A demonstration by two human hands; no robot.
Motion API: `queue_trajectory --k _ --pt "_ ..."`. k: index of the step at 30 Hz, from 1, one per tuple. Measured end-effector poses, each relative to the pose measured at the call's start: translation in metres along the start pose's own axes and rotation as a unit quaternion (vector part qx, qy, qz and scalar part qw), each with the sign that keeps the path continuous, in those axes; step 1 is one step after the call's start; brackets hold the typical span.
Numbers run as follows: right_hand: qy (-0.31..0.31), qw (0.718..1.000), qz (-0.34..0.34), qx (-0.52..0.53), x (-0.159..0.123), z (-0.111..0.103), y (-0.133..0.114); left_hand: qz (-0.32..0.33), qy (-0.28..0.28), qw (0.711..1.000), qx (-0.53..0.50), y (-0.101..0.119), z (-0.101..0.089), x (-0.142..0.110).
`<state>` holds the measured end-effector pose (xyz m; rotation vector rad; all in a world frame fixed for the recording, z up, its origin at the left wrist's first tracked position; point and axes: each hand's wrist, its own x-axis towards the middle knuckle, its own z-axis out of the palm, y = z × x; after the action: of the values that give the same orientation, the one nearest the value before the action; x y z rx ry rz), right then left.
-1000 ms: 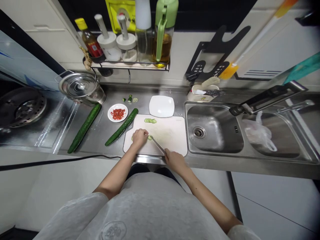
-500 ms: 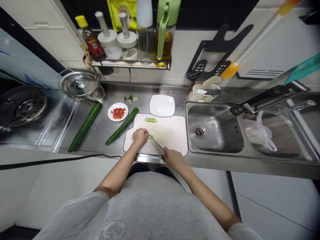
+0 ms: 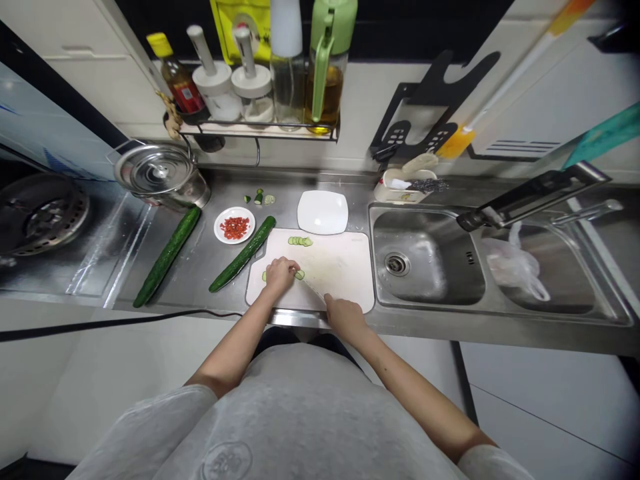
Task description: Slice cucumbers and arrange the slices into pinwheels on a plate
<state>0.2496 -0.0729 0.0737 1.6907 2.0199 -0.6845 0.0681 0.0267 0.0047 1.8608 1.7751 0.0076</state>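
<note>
My left hand (image 3: 281, 273) is closed over a short piece of cucumber on the white cutting board (image 3: 345, 267); its fingers cover most of the piece. A pale green cucumber end (image 3: 299, 275) shows just right of my fingertips. In my right hand (image 3: 345, 316) is the handle of a knife (image 3: 314, 289), its thin blade slanting up-left toward that cut end. Overlapping cucumber slices (image 3: 300, 241) lie in a short row near the board's far edge. One whole cucumber (image 3: 243, 255) rests against the board's left side, and another cucumber (image 3: 167, 257) lies farther left.
Chopped red pieces fill a small white plate (image 3: 219, 235). Behind the board sits a white square dish (image 3: 323, 212), with cucumber ends (image 3: 259, 197) to its left. A lidded steel pot (image 3: 193, 190) stands back left; a double sink (image 3: 430, 267) lies right. Bottles line a rack (image 3: 260, 133) above.
The knife blade has turned slightly and shows thinner at the cucumber's cut end. My left hand stays in place on the piece. The whole view has shifted a little.
</note>
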Motion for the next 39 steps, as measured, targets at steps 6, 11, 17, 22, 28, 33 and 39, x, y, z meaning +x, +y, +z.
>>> queue_trajectory --k 6,11,17,22,28,33,39 --pt "-0.002 1.0 0.005 -0.001 0.002 -0.001 0.001 -0.001 0.003 1.0 -0.001 -0.001 0.001 0.0" --pt "-0.008 1.0 -0.003 0.001 0.004 -0.002 0.002 -0.001 0.001 1.0 0.001 -0.002 0.002 0.001" --pt "-0.009 1.0 -0.002 -0.001 0.005 0.001 0.003 0.0 -0.001 1.0 0.006 -0.001 0.001 0.002" --pt "-0.024 1.0 -0.009 0.001 0.009 0.005 0.007 0.006 0.004 1.0 0.01 -0.001 0.001 0.001" --pt "-0.028 0.999 -0.021 0.009 0.011 0.01 0.018 0.008 0.003 1.0 0.014 -0.001 0.0 0.002" --pt "-0.036 0.999 -0.025 0.012 0.0 0.012 0.026 0.023 0.021 0.999 0.037 0.004 0.0 -0.007" --pt "-0.05 0.998 -0.013 0.035 -0.013 0.014 0.04 0.018 0.041 0.998 0.033 0.012 0.006 -0.014"
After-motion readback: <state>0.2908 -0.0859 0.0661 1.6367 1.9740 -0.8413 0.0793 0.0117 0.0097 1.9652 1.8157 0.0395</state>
